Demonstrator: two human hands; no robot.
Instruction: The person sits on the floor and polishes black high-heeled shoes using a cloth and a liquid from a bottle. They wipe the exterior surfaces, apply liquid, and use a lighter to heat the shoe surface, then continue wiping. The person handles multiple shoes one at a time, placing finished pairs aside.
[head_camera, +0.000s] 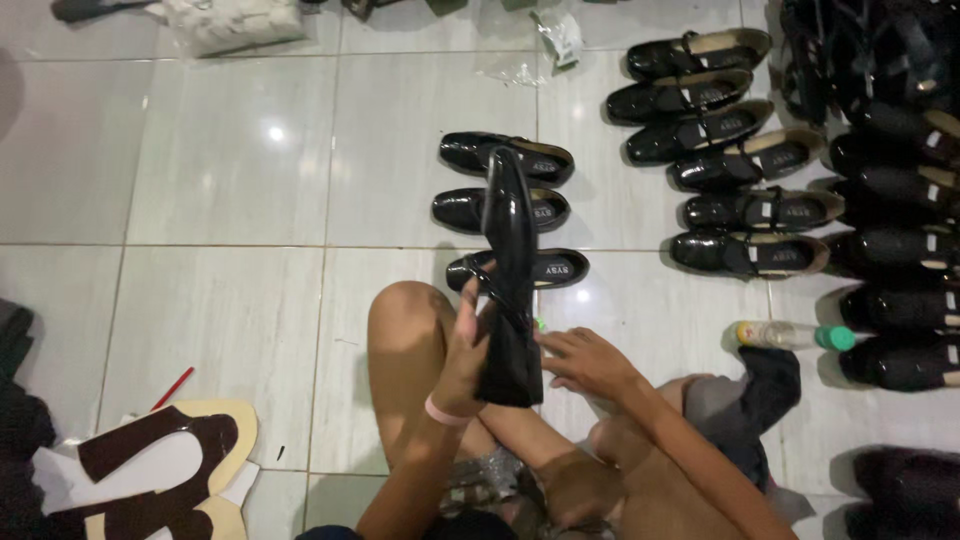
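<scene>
My left hand (468, 345) is wrapped around the heel end of a glossy black shoe (508, 270), which I hold over my knee with the toe pointing away, above the floor (230, 200). My right hand (585, 362) lies just beside the heel, fingers spread, gripping nothing.

Handling, as I judge it: light, a stiff sole, softer upper. The patent finish looks slick and will likely smudge or scuff. Best hold is at the heel and along the sole edges, off the shine.

3 matching shoes (505, 155) lie on the tiles beyond it, partly covered by the held one.

Hard to make out: the sole side faces away; the thin strap near my left thumb is blurred; whether the right fingertips touch the shoe, I cannot tell.
</scene>
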